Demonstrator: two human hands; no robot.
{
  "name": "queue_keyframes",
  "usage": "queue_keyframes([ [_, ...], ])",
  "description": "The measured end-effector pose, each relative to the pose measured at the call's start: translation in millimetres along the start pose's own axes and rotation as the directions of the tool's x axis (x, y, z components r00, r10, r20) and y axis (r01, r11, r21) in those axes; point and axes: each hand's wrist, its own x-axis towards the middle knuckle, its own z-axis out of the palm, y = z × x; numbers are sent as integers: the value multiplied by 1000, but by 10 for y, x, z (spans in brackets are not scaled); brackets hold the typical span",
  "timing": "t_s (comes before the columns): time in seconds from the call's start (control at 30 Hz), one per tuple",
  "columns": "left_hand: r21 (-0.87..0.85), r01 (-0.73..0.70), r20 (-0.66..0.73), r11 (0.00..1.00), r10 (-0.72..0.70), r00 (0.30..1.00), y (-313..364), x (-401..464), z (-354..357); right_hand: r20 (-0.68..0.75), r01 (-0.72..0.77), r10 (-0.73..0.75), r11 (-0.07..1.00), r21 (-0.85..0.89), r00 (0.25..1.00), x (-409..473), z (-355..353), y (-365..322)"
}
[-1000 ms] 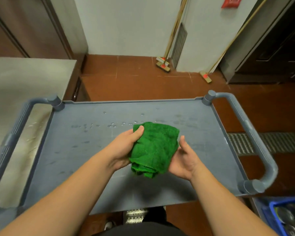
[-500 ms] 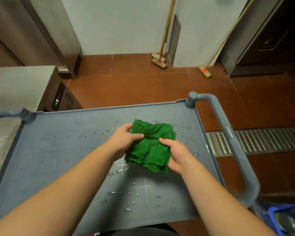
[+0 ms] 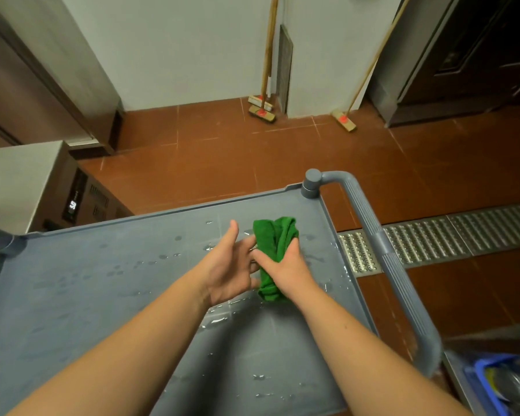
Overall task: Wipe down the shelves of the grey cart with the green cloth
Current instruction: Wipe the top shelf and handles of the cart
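One bunched green cloth (image 3: 275,244), right-hand-gripped (image 3: 285,267).

1. I am looking down on the flat top shelf of the grey plastic cart (image 3: 108,295), its raised rim running along the far edge.
2. Scattered water droplets (image 3: 162,256) bead across the shelf, thickest near the middle and right side.
3. A ribbed grey tubular handle (image 3: 385,244) curves along the cart's right end.
4. The cart stands on a red-brown tiled floor (image 3: 222,157), beside a perforated metal drain grate (image 3: 463,232) set into the tiles.
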Motion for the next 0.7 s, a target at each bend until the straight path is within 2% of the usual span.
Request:
queue_keyframes([
  [0.07, -11, 5, -41, 1000, -6, 999, 1, 64, -26, -29, 6, -5, 1000, 22, 1000, 111, -39, 31],
  [0.13, -28, -6, -189, 1000, 0, 982, 16, 136, -79, -95, 5, -1, 999, 46, 996, 225, -72, 34],
  [0.23, 37, -49, -376, 998, 60, 924, 98, 226, -243, -233, -20, -2, 996, -92, 973, 499, -153, 46],
  [0.37, 69, -79, -443, 994, 102, 891, 258, 201, -490, -301, -23, -78, 948, -317, 950, 827, -329, -26],
  [0.53, 133, -141, -524, 981, 190, 830, 345, 103, -728, -398, 67, -224, 926, -371, 890, 1142, -453, -76],
  [0.57, 172, -152, -543, 973, 223, 810, 368, 73, -759, -408, 80, -248, 918, -388, 879, 1192, -464, -90],
  [0.63, 326, -145, -592, 934, 322, 739, 409, -5, -840, -411, 43, -301, 847, -531, 861, 1280, -470, -108],
  [0.7, 572, -84, -578, 816, 473, 665, 438, -107, -955, -396, -18, -349, 731, -682, 849, 1351, -469, -76],
])
